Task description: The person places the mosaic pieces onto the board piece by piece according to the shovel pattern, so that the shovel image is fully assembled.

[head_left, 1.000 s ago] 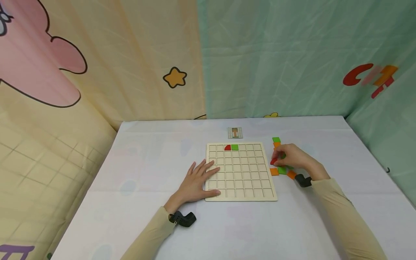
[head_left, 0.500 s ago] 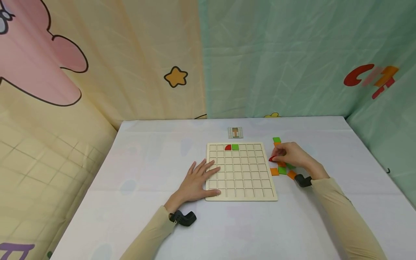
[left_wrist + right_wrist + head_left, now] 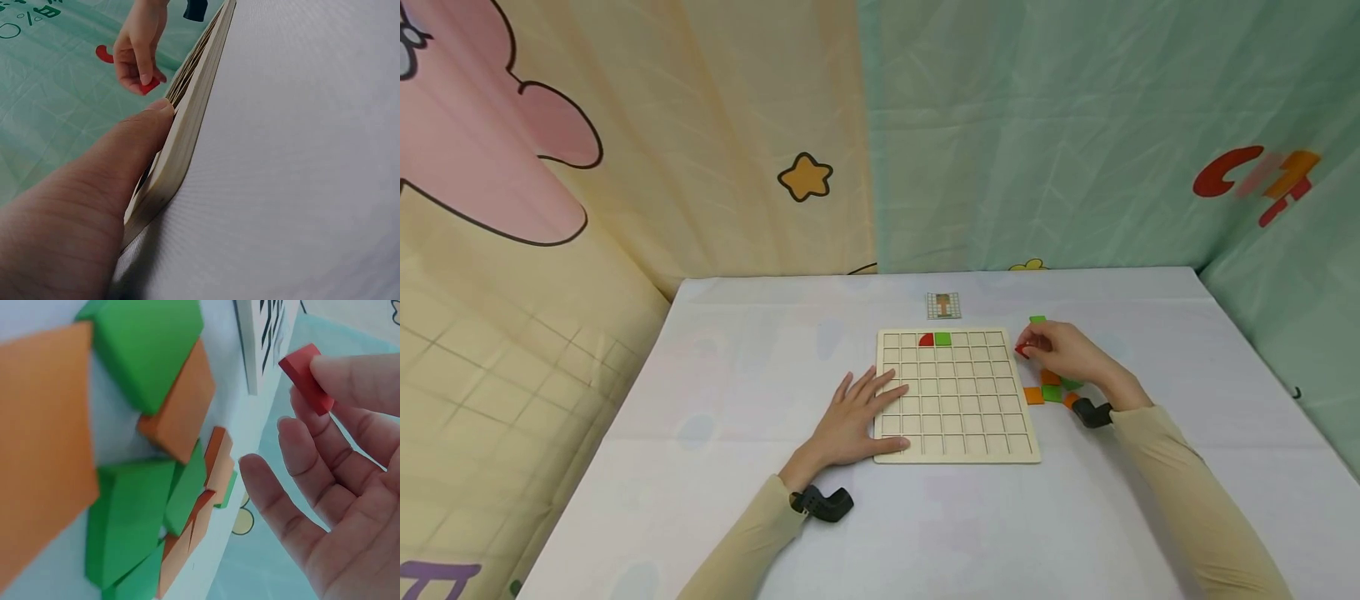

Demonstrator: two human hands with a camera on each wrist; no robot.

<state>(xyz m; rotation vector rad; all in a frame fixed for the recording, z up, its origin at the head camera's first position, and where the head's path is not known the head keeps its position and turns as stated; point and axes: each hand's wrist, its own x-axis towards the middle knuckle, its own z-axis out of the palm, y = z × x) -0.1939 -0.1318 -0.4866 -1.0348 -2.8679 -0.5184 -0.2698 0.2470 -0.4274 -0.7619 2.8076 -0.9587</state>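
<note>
My right hand [image 3: 1063, 348] pinches a small red block [image 3: 307, 376] between thumb and fingers, lifted just off the right edge of the wooden grid board [image 3: 970, 425]. My left hand [image 3: 848, 423] lies with spread fingers on the board's left edge; its thumb [image 3: 140, 134] rests along the near rim in the left wrist view. In the board's top row sit a red rounded piece [image 3: 927, 340] and, touching its right side, a green square block [image 3: 943, 339]. Below the right hand are several loose green and orange blocks [image 3: 1051, 393], partly hidden by it.
A small card [image 3: 943, 306] with a grid and a brown figure lies beyond the board. An orange block [image 3: 1033, 396] sits close to the board's right edge. The white-covered table [image 3: 737, 350] ends at patterned curtains [image 3: 1037, 150] behind.
The right hand has raised the red block from the loose pile and carried it away and slightly left, toward the board's upper right corner. The left hand stays in place.
</note>
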